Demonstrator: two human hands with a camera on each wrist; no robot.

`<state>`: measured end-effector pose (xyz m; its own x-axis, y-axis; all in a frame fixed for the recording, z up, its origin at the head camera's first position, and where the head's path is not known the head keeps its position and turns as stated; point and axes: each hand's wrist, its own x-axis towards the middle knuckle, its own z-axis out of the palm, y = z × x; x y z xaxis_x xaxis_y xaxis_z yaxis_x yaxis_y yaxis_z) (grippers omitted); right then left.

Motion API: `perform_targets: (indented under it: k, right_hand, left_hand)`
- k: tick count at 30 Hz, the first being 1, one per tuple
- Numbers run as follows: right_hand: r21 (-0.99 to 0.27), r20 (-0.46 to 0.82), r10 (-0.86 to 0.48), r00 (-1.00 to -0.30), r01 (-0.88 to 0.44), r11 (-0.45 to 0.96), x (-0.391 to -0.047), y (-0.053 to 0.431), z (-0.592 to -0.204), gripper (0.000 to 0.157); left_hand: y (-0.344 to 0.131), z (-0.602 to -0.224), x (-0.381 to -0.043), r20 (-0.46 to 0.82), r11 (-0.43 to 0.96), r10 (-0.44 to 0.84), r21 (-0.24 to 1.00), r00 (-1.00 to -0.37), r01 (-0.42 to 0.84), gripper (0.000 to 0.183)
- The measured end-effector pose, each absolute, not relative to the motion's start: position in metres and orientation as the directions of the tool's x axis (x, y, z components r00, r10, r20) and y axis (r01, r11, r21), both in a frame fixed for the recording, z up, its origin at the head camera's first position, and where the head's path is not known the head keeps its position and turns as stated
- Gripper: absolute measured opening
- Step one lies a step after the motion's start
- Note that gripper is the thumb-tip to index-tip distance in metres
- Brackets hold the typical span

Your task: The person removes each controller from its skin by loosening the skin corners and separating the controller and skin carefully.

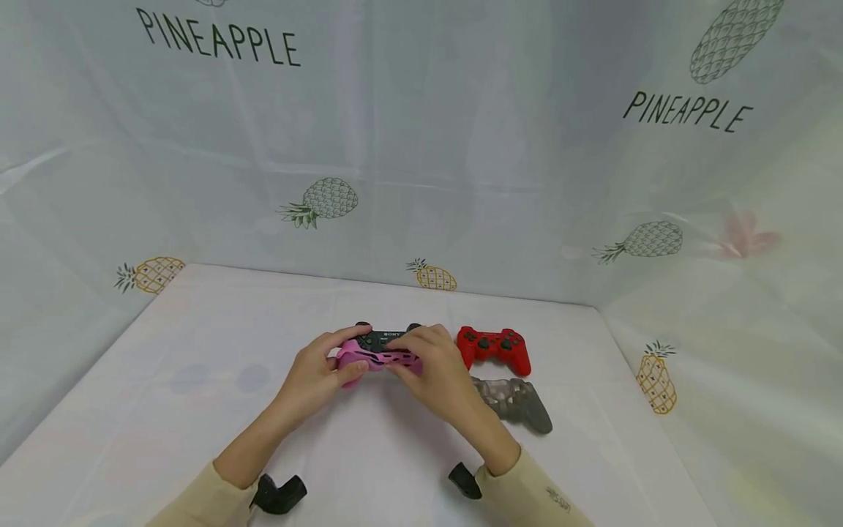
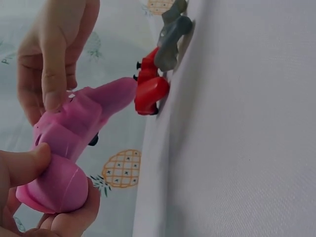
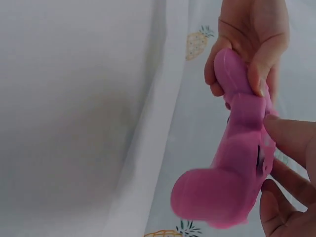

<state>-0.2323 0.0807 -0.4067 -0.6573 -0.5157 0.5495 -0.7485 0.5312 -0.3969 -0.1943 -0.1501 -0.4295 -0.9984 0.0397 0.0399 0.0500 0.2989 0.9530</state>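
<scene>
Above the table, both hands hold a game controller (image 1: 380, 340) with a black face marked SONY and a pink, black-patterned cover (image 1: 375, 356) along its near side. My left hand (image 1: 319, 372) grips one handle, the thumb lying on the pink cover and fingers behind it. The right hand (image 1: 431, 366) pinches the cover's edge near the middle between thumb and fingers. In the right wrist view, the pink underside with its rounded handles faces the camera, and a narrow dark gap shows at the cover's edge beside my right thumb. The fingertips behind the controller are partly hidden.
A red game controller (image 1: 494, 351) lies on the white table (image 1: 191, 351) to the right. Nearer me is a grey, camouflage-patterned controller (image 1: 514, 402), partly behind the right forearm. A pineapple-print curtain (image 1: 421, 146) hangs behind the table. Black wrist devices (image 1: 279, 495) show at both cuffs.
</scene>
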Motion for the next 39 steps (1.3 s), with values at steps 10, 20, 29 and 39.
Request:
perform_targets:
  k: [10, 20, 29, 39]
  right_hand:
    - [-0.529, 0.481, -0.458, -0.747, -0.665, 0.528, -0.241, 0.107, -0.414, 0.061]
    - [-0.816, 0.253, -0.516, -0.818, -0.467, 0.340, -0.245, 0.116, -0.425, 0.101]
    - [-0.824, 0.264, -0.555, -0.789, -0.483, 0.294, -0.244, 0.117, -0.435, 0.101]
    - [-0.836, 0.241, -0.495, -0.835, -0.438, 0.331, -0.241, 0.113, -0.449, 0.089]
  left_hand:
    - [-0.159, -0.427, -0.192, -0.015, 0.265, 0.009, 0.964, -1.000, -0.012, 0.062]
    - [-0.169, -0.423, -0.188, -0.053, 0.172, 0.042, 0.984, -0.998, -0.045, 0.060]
    - [-0.174, -0.427, -0.188, -0.074, 0.134, 0.060, 0.989, -0.995, -0.066, 0.062]
    - [-0.173, -0.438, -0.183, -0.048, 0.317, 0.039, 0.948, -0.998, -0.034, 0.063]
